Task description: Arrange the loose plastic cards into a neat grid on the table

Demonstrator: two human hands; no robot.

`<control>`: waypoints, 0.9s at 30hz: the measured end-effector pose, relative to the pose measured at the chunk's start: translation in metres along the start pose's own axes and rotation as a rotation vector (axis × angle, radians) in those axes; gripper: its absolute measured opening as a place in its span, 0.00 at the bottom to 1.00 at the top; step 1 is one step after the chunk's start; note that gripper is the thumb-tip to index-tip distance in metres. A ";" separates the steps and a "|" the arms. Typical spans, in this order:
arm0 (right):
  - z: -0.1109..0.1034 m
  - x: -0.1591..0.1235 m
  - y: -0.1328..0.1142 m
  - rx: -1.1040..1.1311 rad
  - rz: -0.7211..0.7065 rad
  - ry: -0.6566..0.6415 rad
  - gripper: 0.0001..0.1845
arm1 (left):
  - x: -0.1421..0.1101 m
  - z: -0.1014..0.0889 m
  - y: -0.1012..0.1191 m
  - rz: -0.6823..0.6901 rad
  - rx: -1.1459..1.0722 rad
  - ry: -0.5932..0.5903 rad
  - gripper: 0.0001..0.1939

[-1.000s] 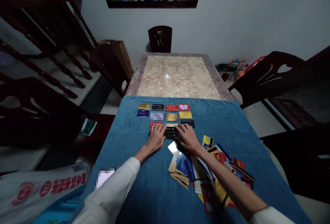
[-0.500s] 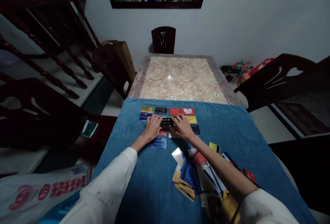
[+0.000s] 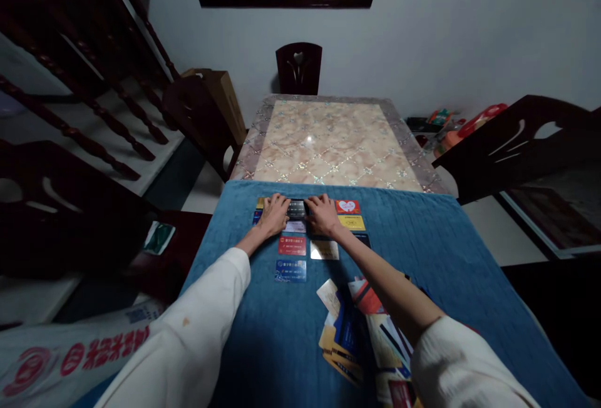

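Note:
My left hand (image 3: pixel 273 215) and my right hand (image 3: pixel 322 214) hold a black bank card (image 3: pixel 296 209) between their fingertips, one at each short end. It is low over the far row of laid-out cards; whether it touches the cards below cannot be made out. Nearer me lie a whitish card (image 3: pixel 295 226), a red card (image 3: pixel 292 246), a blue card (image 3: pixel 290 271) and a pale gold card (image 3: pixel 324 249). To the right are a red card with a white heart (image 3: pixel 347 207), a yellow card (image 3: pixel 351 223) and a dark card (image 3: pixel 363 239). My hands partly cover the rest.
A loose heap of cards (image 3: pixel 342 326) spreads under my right forearm on the blue cloth (image 3: pixel 253 333). Beyond the cloth is the patterned tabletop (image 3: pixel 328 139). Dark wooden chairs (image 3: pixel 299 69) stand around the table. A printed plastic bag (image 3: pixel 70 358) is at the lower left.
Both hands have moved away from me and slightly left with the black card, uncovering the red, whitish and pale gold cards. The view has shifted a little.

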State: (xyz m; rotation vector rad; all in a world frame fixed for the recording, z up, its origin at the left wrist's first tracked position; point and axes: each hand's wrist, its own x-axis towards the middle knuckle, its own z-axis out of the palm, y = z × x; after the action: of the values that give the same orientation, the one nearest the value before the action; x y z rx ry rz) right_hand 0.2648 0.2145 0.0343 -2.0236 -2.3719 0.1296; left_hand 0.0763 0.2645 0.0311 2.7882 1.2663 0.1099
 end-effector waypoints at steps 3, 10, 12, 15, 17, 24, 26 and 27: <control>0.003 0.009 0.001 -0.005 0.018 -0.005 0.25 | 0.009 0.002 -0.004 -0.004 0.016 -0.025 0.22; 0.016 0.025 0.003 -0.036 0.038 -0.027 0.22 | 0.028 0.006 -0.006 -0.035 0.022 -0.097 0.18; 0.019 0.028 0.004 -0.048 0.045 -0.027 0.23 | 0.031 0.007 -0.007 -0.039 0.020 -0.109 0.17; 0.022 0.031 0.004 -0.061 0.043 -0.044 0.23 | 0.035 0.009 -0.008 -0.043 0.026 -0.125 0.18; 0.023 0.033 0.004 -0.058 0.037 -0.050 0.23 | 0.036 0.011 -0.008 -0.046 0.034 -0.138 0.18; 0.027 0.035 0.006 -0.036 0.028 -0.055 0.21 | 0.039 0.018 -0.012 -0.041 0.063 -0.160 0.17; 0.027 0.036 0.007 -0.034 0.028 -0.067 0.22 | 0.040 0.018 -0.013 -0.027 0.072 -0.173 0.18; 0.027 0.036 0.007 -0.034 0.024 -0.069 0.22 | 0.040 0.018 -0.013 -0.018 0.075 -0.178 0.18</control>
State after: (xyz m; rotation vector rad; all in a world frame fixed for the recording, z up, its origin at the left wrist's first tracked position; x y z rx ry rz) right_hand 0.2645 0.2497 0.0058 -2.0968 -2.4065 0.1643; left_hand 0.0944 0.3031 0.0134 2.7734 1.2765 -0.1869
